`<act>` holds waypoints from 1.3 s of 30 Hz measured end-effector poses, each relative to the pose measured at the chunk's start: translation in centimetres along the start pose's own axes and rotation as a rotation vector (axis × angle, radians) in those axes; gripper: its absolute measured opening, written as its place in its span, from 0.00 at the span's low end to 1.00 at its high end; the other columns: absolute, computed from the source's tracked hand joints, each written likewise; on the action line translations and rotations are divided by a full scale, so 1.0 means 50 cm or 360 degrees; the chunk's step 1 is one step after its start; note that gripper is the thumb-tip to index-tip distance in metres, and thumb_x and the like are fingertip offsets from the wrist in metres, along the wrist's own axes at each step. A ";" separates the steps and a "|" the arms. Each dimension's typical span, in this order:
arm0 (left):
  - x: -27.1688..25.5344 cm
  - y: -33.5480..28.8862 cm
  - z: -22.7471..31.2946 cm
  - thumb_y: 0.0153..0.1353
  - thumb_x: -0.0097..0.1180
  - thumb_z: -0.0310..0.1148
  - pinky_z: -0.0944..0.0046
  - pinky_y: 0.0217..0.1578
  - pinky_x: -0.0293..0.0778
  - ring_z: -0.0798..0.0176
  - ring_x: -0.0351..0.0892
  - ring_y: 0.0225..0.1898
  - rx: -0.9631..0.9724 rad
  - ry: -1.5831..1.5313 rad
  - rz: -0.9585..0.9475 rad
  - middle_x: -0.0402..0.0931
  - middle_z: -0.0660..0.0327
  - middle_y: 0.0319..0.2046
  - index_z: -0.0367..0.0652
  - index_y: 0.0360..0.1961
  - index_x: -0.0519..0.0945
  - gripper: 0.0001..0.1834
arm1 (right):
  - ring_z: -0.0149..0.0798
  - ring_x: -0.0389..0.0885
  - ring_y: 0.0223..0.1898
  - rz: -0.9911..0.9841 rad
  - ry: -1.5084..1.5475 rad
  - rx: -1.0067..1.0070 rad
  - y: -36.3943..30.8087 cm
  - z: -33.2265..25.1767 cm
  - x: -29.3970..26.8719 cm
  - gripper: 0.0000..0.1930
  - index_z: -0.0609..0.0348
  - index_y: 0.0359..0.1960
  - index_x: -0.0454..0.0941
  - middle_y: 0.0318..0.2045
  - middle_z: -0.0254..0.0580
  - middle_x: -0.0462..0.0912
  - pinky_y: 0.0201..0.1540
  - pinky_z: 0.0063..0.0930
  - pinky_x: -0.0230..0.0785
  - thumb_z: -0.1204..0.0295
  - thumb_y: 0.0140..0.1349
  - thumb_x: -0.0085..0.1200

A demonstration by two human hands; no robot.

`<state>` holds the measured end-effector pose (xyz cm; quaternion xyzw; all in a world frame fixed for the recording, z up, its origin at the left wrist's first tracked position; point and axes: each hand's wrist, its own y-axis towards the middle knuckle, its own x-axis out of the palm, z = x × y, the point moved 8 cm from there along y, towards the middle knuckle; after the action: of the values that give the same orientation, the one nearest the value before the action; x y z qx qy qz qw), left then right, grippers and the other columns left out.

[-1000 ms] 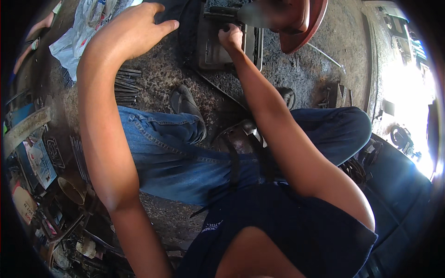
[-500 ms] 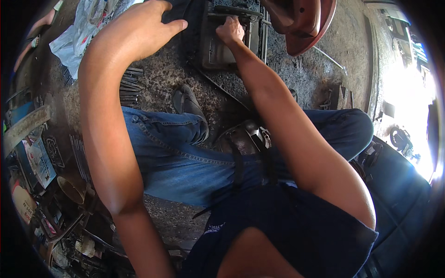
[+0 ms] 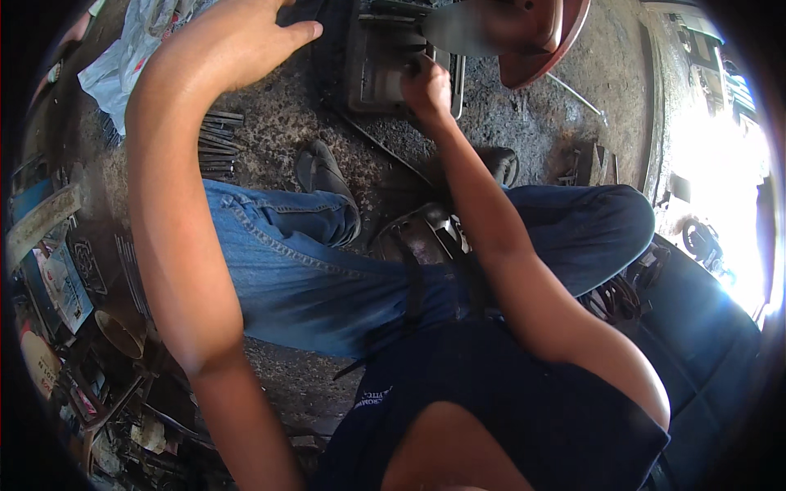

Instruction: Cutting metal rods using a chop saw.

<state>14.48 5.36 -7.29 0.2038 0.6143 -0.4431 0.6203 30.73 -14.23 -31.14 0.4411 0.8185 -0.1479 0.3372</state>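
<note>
My right hand [image 3: 428,88] is closed over the near right part of a grey metal machine base [image 3: 372,92], which looks like a cut-off saw's. Its fingers are curled round something dark that is too blurred to make out. A red curved guard [image 3: 550,61] overhangs the base on the right, with a grey blurred shape [image 3: 468,31] beside it. At the upper left, my left hand [image 3: 254,41] is raised with its thumb stretched out. Its other fingers are mostly cut off by the top edge, and nothing shows in it.
Dark metal bars [image 3: 219,135] and a white plastic bag [image 3: 110,82] lie left of the base. A thin rod [image 3: 581,98] rests on the floor at right. A shiny metal object [image 3: 430,233] sits between my legs. Cluttered scrap and a funnel-like cone [image 3: 119,334] fill the left side.
My right hand has drawn back toward me and slightly right, away from the bar across the base. The grey blurred shape has come in beside the red guard. My left hand stays nearly still.
</note>
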 end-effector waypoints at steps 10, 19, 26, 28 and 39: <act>-0.001 0.047 0.052 0.67 0.58 0.57 0.49 0.60 0.74 0.45 0.83 0.56 0.0152 -0.0013 0.0039 0.82 0.46 0.55 0.42 0.68 0.74 0.37 | 0.66 0.74 0.58 0.0257 0.0114 0.0922 -0.242 0.275 -0.014 0.35 0.76 0.64 0.65 0.53 0.70 0.76 0.64 0.51 0.65 0.67 0.59 0.60; 0.002 0.010 0.022 0.67 0.58 0.58 0.49 0.61 0.73 0.45 0.83 0.57 0.0071 0.0005 -0.0015 0.82 0.48 0.54 0.43 0.69 0.74 0.37 | 0.52 0.87 0.48 -0.0681 0.0390 0.0420 -0.336 0.054 0.087 0.25 0.69 0.51 0.80 0.45 0.56 0.88 0.53 0.45 0.77 0.63 0.55 0.64; -0.001 0.024 0.028 0.67 0.57 0.57 0.49 0.62 0.73 0.45 0.82 0.58 0.0055 0.0055 0.0046 0.82 0.48 0.55 0.44 0.69 0.74 0.37 | 0.60 0.86 0.45 0.0294 0.0268 0.0876 -0.310 0.161 -0.002 0.28 0.77 0.56 0.74 0.44 0.64 0.85 0.52 0.47 0.76 0.66 0.57 0.59; 0.000 0.016 0.029 0.67 0.57 0.58 0.49 0.62 0.74 0.45 0.83 0.57 0.0052 0.0054 0.0062 0.82 0.48 0.55 0.44 0.69 0.74 0.37 | 0.56 0.87 0.42 -0.0162 0.0427 0.0187 -0.315 0.042 0.026 0.24 0.73 0.52 0.79 0.40 0.61 0.87 0.49 0.44 0.78 0.68 0.57 0.59; -0.011 -0.015 -0.024 0.67 0.57 0.57 0.51 0.58 0.75 0.45 0.85 0.52 -0.0019 0.0063 -0.0009 0.83 0.47 0.53 0.42 0.68 0.74 0.36 | 0.52 0.87 0.33 -0.0314 0.0650 0.0515 -0.189 -0.010 0.114 0.13 0.68 0.39 0.84 0.32 0.58 0.87 0.40 0.42 0.76 0.71 0.57 0.58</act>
<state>13.26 6.07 -6.73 0.2070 0.6298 -0.4371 0.6078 20.54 -15.76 -35.19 0.4280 0.8742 -0.2169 0.0742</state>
